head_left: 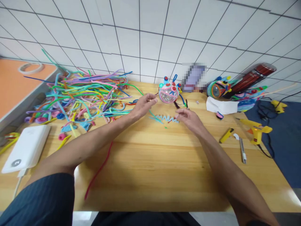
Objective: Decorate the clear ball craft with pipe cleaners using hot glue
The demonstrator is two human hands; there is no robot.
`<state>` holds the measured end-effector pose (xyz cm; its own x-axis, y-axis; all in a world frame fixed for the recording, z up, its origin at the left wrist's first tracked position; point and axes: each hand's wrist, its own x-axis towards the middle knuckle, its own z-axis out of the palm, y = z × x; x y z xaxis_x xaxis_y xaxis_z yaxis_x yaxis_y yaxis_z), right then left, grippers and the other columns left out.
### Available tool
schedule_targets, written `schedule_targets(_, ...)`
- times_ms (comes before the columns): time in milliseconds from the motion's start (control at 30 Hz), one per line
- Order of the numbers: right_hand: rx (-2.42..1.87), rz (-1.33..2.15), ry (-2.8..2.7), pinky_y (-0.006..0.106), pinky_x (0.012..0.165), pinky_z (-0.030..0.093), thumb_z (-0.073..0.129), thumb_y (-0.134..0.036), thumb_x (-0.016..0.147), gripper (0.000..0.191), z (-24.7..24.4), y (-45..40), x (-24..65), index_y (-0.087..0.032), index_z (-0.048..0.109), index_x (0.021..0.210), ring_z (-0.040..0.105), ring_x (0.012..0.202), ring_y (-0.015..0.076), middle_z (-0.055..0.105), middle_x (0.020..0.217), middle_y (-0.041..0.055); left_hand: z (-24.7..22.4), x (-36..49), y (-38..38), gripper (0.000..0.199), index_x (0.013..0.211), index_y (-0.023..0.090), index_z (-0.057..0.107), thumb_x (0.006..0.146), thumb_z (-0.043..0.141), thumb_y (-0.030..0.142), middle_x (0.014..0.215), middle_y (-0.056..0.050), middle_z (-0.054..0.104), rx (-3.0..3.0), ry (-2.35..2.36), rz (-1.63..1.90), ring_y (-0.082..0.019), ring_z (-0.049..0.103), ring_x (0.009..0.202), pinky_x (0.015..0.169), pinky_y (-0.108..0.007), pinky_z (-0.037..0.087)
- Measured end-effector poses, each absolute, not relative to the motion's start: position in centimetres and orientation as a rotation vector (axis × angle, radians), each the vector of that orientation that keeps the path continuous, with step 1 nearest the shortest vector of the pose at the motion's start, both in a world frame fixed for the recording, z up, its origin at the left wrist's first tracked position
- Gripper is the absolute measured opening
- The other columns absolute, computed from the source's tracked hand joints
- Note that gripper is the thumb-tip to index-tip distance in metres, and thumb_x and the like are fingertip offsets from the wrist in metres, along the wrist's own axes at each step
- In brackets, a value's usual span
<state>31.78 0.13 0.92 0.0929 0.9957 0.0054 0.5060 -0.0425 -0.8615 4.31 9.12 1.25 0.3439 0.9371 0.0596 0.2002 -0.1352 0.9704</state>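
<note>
A clear round ornament [168,93] trimmed with pink, red and blue pipe cleaner pieces stands near the wall. My left hand [146,105] is just left of it, fingers apart and slightly curled, with nothing visible in them. My right hand [188,117] is below and right of the ornament, near its dark dangling strands; its fingertips are close together, and what they hold, if anything, is too small to name. Between my hands a light blue zigzag pipe cleaner [167,118] lies on the wooden table [150,169].
A heap of colourful pipe cleaners [94,91] covers the left, beside a white power bank [27,146]. At right are a yellow glue gun [256,131], a yellow cutter [226,135], white paper [221,105], a second ornament [215,89] and a red flask [255,77].
</note>
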Motion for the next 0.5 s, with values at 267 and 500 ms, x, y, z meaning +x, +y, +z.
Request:
schedule_targets(267,-1.457,0.761,-1.341,0.059,0.117,0.056,0.085,-0.043,0.078,0.057,-0.9,8.2,31.9,-0.025,0.062,0.127,0.072,0.132,0.0316,0.074,0.144,0.0162,0.8,7.2,15.5,0.095,0.165,0.021,0.044,0.080,0.085,0.030,0.175,-0.024,0.042,1.754,0.915,0.865,-0.036,0.058,0.147,0.116,-0.049,0.054)
schedule_targets(500,-1.417,0.794,-1.330,0.048,0.099,0.064,0.085,-0.058,0.080,0.060,-0.2,8.0,30.5,-0.024,0.068,0.126,0.077,0.112,0.0281,0.079,0.135,0.0135,0.9,7.6,14.3,0.087,0.163,0.024,0.051,0.085,0.085,0.045,0.165,-0.020,0.055,1.721,0.717,0.846,-0.029,0.074,0.121,0.103,-0.041,0.062)
